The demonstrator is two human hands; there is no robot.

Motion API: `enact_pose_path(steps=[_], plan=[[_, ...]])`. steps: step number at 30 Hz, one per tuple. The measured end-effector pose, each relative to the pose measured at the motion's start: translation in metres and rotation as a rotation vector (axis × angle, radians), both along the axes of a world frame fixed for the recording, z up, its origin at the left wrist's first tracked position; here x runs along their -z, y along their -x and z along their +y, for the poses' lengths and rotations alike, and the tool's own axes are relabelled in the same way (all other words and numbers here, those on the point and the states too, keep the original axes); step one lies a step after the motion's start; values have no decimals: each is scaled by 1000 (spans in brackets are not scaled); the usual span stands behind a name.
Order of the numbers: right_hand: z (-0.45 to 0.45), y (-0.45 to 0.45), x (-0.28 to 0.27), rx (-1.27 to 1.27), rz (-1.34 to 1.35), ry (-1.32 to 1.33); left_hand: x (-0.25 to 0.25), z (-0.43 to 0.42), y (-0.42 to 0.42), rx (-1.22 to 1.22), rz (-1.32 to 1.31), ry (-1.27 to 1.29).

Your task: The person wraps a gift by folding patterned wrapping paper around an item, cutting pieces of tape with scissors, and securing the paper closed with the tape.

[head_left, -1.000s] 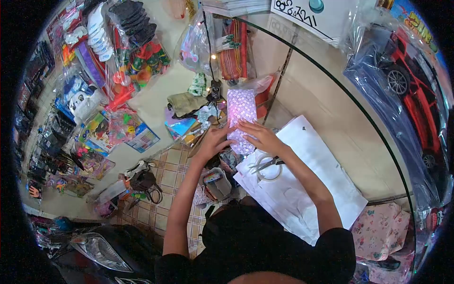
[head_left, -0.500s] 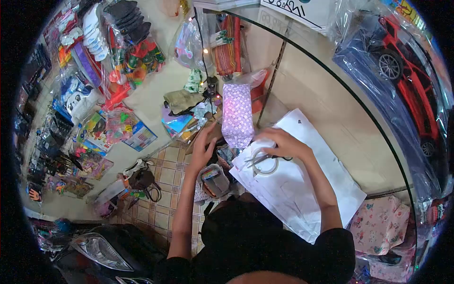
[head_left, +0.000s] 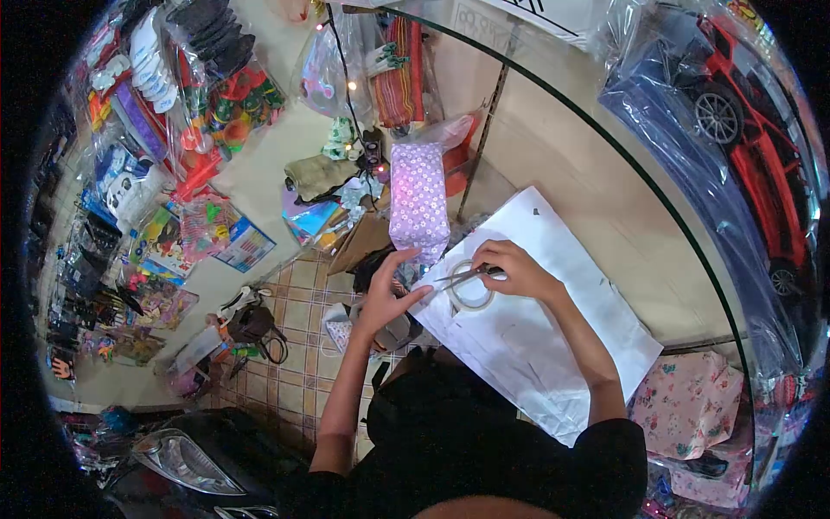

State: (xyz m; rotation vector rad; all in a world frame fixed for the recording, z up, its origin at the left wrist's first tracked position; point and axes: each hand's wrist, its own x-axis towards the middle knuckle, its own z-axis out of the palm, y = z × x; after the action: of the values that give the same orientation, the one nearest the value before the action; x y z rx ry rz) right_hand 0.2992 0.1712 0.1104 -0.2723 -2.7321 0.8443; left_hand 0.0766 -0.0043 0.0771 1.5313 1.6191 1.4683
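White paper (head_left: 553,346): thin, probably creases readily; press flat. Flowered parcel (head_left: 419,195): just beside the paper's far-left edge; likely light, smooth and easily dented; grip both long sides. Left hand (head_left: 387,298): spread wide, empty, near the parcel's near end; contact cannot be told. Tape roll (head_left: 472,307): flat on the paper; likely stiff; lift by the rim. Scissors (head_left: 469,274): over the roll, handles held in the right hand (head_left: 516,272); rigid; avoid the blades.

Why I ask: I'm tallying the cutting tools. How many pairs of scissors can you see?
1: the pair of scissors is in the right hand, its blades above the tape roll. Others may be hidden from view.
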Motion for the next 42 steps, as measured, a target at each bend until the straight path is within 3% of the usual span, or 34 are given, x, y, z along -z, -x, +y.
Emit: enact_pose_path(steps=[2, 8, 11, 17, 23, 26, 33, 42], plan=[[0, 2, -7, 12, -5, 29, 8, 7, -5, 27, 60, -19], [-1, 3, -13, 36, -44, 87, 11, 19, -26, 38, -111, -6], [-1, 4, -17, 37, -48, 120, 31, 27, -32, -2, -372, -63], [-1, 8, -18, 38, -62, 100, 26, 26, -32, -60, -382, 17], [-9, 15, -27, 66, -125, 68, 36, 32, -34, -146, -200, -135], [-12, 20, -30, 99, -161, 48, 33, 32, -42, -79, -525, -96], [-20, 32, -25, 268, -93, 70, 47, 30, -41, -55, -422, 17], [3, 4, 2, 478, -198, -322, 35, 18, -29, -221, -326, -27]])
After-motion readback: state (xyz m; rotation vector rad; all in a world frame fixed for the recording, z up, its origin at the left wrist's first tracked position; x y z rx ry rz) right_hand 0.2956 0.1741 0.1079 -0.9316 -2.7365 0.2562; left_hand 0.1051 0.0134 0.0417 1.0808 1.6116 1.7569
